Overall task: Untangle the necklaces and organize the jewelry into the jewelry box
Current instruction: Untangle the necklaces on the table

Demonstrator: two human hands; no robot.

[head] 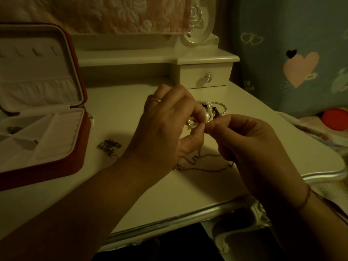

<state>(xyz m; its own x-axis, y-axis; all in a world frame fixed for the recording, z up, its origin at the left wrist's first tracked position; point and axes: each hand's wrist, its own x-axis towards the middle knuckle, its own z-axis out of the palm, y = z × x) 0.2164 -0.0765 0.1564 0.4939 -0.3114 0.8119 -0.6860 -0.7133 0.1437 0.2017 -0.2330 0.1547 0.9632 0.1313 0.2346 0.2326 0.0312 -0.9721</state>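
Left hand and right hand – fingertips pinching a thin gold chain trailing onto the smooth cream table | round pearls heaped behind | red padded jewelry box – open, left.

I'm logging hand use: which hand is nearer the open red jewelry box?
Left. The left hand is right of the jewelry box, apart from it; the right hand is farther right, beyond the left. Both pinch the thin chain.

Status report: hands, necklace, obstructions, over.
Left hand, right hand both pinching thin gold chain necklace. Chain trails on white table. Open red jewelry box at left. Pearl-and-bead pile behind hands.
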